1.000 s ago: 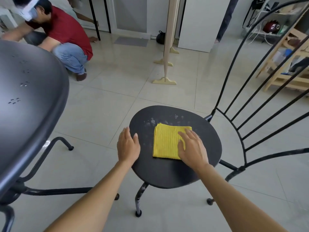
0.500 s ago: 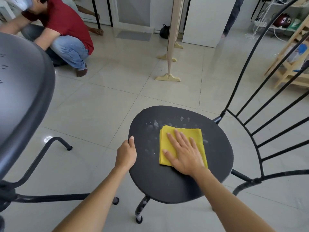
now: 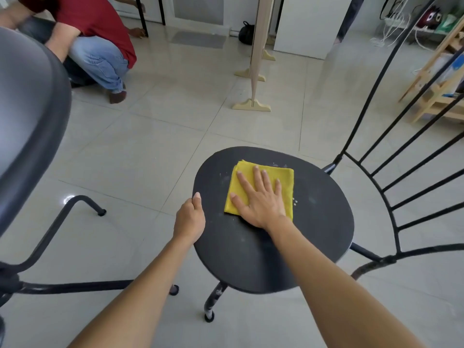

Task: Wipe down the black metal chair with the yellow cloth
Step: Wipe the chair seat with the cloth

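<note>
The right hand (image 3: 261, 199) lies flat and open on the yellow cloth (image 3: 259, 188), far-centre on the chair seat (image 3: 313, 222); the left hand (image 3: 189, 219) clamps the near-left rim. Uneven pressure could bunch the cloth, leaving specks.

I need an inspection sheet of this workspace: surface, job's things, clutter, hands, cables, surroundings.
Surface: chair seat, black, pale specks near the cloth.
Job's things: yellow cloth, folded, flat on the seat.
Clutter: nothing seen on the seat.
Hands: right hand flat on the cloth; left hand grips the seat's edge.
Cables: white cords by the far shelf.
Surroundings: second black chair at left; crouching person; wooden stand; tiled floor.
</note>
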